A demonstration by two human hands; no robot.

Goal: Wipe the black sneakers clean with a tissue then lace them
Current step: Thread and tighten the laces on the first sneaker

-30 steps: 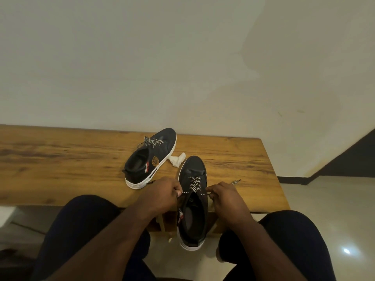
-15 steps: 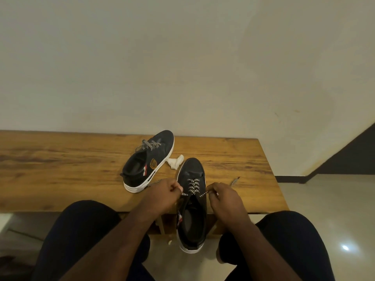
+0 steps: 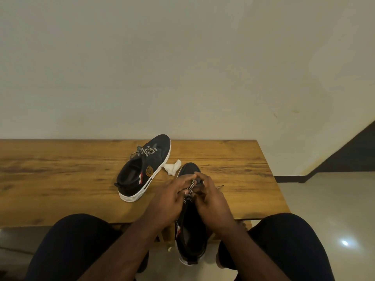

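At lower centre, the left hand [image 3: 170,196] and right hand [image 3: 211,197] meet over the near sneaker [image 3: 190,230] hanging off the table [image 3: 60,179] edge, both pinching its lace [image 3: 191,184]; lacing looks underway, likely needing the ends crossed and knotted next.

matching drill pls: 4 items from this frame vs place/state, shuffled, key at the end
Items:
1. near sneaker
2. far sneaker
3. tissue
4. loose lace tip

Places/states:
A. crumpled on the table between the two sneakers
B. heel hangs over the table's near edge, both hands at its laces
C. lies on the table to the right of the right hand
D. lies tilted on the table, untouched, badge on its side

Pairs: 1-B, 2-D, 3-A, 4-C
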